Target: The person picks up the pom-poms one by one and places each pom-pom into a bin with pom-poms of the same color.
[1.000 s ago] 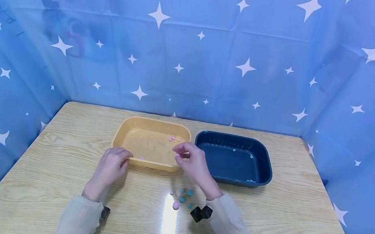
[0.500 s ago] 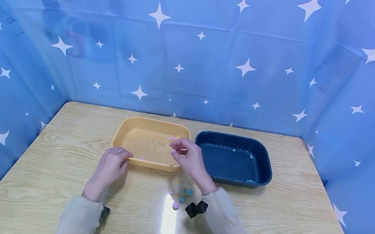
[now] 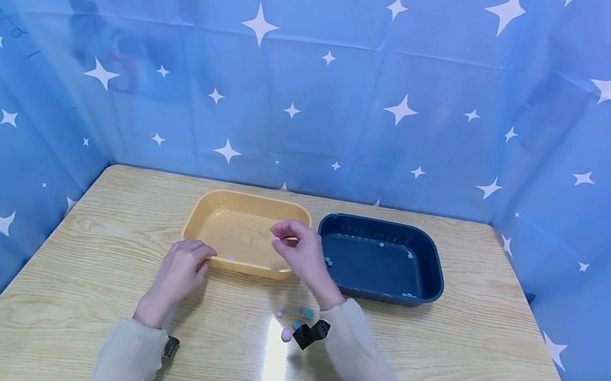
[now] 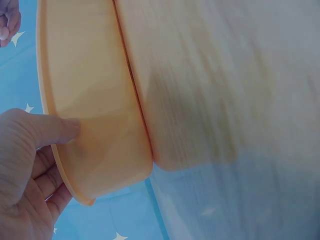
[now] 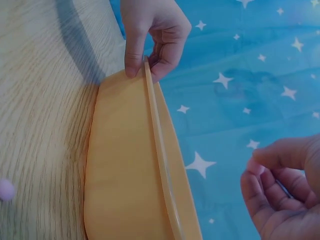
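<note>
My left hand (image 3: 181, 271) holds the front left rim of the yellow plastic tray (image 3: 245, 268), thumb outside and fingers over the edge, as the left wrist view shows. Over the right part of that tray is my right hand (image 3: 304, 253). It pinches a small pink ball (image 5: 255, 166) between thumb and index finger, clear of the rim. Inside the tray a pink ball (image 3: 231, 258) lies near the front wall; my right hand hides the back right corner in the head view.
To the right stands a dark blue tray (image 3: 373, 295) with several small teal balls. On the wooden table in front lie a larger lilac ball (image 3: 286, 335), a tiny pale one (image 3: 280, 314) and several teal balls (image 3: 309, 314). A starry blue curtain (image 3: 315, 132) borders the table.
My right hand has moved left and slightly away from me over the yellow tray with the pink ball, uncovering teal balls at the blue tray's left side. My left hand stays put.
</note>
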Action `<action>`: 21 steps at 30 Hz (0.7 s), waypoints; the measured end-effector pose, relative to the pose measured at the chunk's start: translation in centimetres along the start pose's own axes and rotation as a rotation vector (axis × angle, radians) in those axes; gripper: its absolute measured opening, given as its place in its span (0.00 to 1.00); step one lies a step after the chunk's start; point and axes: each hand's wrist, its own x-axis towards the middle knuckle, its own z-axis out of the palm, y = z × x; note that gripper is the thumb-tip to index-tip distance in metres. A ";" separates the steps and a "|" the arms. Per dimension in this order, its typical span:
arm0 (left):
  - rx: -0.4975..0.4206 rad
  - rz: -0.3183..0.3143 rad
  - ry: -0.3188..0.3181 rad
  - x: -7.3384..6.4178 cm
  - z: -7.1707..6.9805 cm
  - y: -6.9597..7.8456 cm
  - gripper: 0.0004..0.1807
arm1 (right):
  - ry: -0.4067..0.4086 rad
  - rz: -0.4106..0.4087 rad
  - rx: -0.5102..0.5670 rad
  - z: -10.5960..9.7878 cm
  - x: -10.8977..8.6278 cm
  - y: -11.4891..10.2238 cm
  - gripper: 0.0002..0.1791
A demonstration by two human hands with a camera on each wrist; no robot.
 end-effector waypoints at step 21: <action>-0.005 0.013 0.009 0.1 -0.1 0.0 0.11 | 0.056 0.086 0.049 2.0 1.9 0.5 0.08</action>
